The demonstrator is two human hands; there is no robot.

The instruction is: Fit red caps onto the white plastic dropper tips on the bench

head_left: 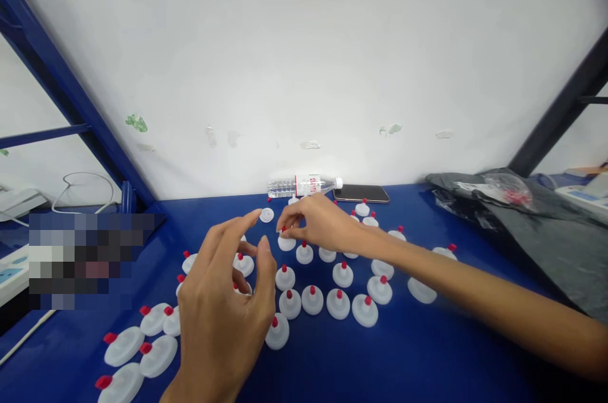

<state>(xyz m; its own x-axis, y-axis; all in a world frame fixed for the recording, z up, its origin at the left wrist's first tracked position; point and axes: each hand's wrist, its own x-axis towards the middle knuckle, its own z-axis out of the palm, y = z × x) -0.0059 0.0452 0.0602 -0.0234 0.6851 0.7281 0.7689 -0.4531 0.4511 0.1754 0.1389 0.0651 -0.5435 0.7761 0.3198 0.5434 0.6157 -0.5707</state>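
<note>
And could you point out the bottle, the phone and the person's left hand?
Plastic water bottle [308, 185]: head view, on its label.
Smartphone [363, 194]: head view, on its dark upper surface.
Left hand [223, 292]: head view, on its back.

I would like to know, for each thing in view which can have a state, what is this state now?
Left hand: open, nothing visibly held
Right hand: at a red tip, grip unclear
White discs: resting flat, most showing red tips
Bottle: lying on its side, cap on
Phone: lying flat, screen dark
Dark plastic: crumpled, clear bag on it
</note>
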